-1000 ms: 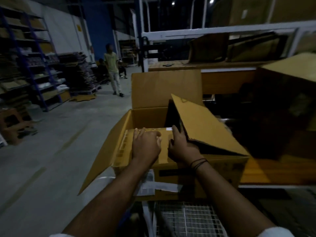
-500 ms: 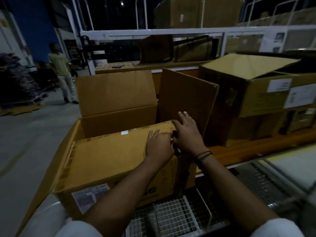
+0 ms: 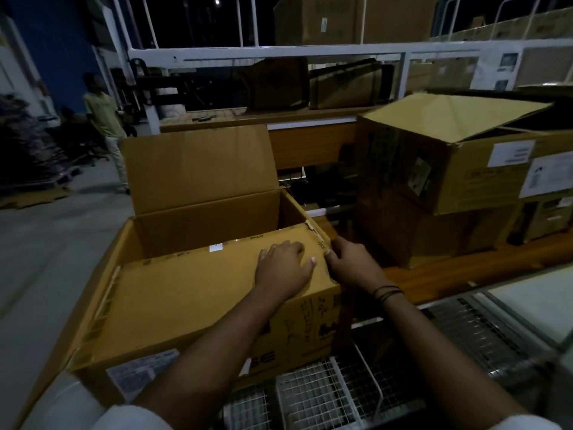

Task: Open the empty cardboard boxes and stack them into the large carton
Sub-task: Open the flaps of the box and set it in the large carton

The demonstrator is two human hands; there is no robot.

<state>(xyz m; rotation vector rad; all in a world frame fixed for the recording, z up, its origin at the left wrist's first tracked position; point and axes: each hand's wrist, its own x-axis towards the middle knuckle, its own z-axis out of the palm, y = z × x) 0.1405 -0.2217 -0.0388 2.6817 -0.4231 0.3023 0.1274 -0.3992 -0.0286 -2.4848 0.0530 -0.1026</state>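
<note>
One cardboard box [image 3: 192,293] already lies in the large carton [image 3: 210,218] at lower centre, left hand [image 3: 283,268] pressing it with straight fingers, right hand [image 3: 353,265] curling its fingers round the box's right edge; judging by the boxes [image 3: 449,172] at right, most stacking remains.

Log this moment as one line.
left hand: flat on brown cardboard box | right hand: grips its right edge | box: inside large open carton

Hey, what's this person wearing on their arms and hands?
No gloves on the left hand or right hand. Forearms are bare; a white left sleeve and right sleeve show only at the bottom edge. Thin dark bands circle the right wrist.
</note>
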